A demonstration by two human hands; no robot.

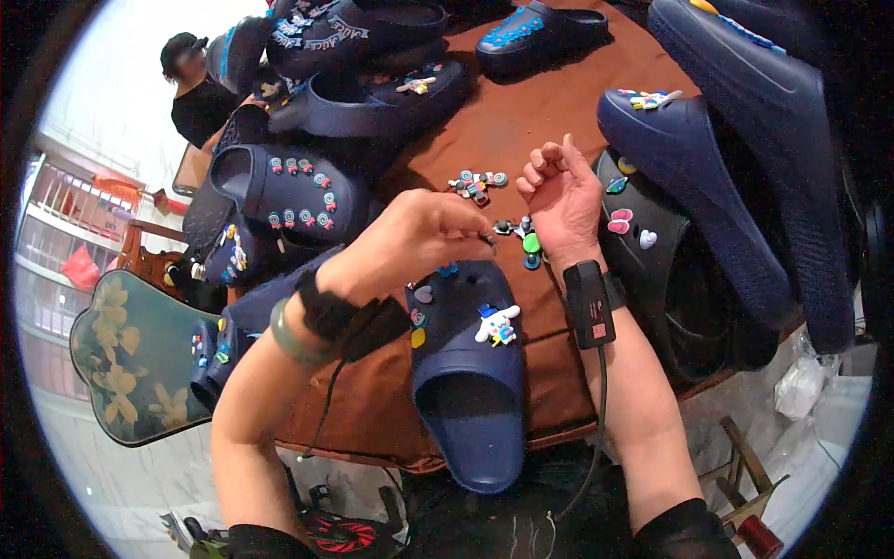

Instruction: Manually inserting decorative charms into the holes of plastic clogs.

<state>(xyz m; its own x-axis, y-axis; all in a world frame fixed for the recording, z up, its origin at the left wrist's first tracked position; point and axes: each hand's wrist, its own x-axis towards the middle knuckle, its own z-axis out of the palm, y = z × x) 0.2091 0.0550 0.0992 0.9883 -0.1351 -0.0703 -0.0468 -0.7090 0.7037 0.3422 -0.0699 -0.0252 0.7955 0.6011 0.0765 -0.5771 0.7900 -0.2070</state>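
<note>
A navy clog (466, 401) lies on the table before me, its toe pointing away. Its upper bears a white long-eared character charm (498, 325) and, on its left side, a heart and other small charms. Over the clog's toe, my left hand (410, 238) is closed in a pinch; a small dark thing shows at its fingertips, too small to name. Beyond the toe to the right, my right hand (565, 200) is palm up, fingers loosely curled and apart from the thumb, palm bare. Loose charms (480, 184) and a green-and-black charm (531, 244) lie between and beyond the hands.
Navy clogs with charms (317, 191) crowd the left of the brown-covered table (521, 112); more large clogs (694, 186) stand at right. A black box (587, 303) with a cable is strapped to my right wrist. A flower-patterned chair back (130, 359) and another person (200, 98) are left.
</note>
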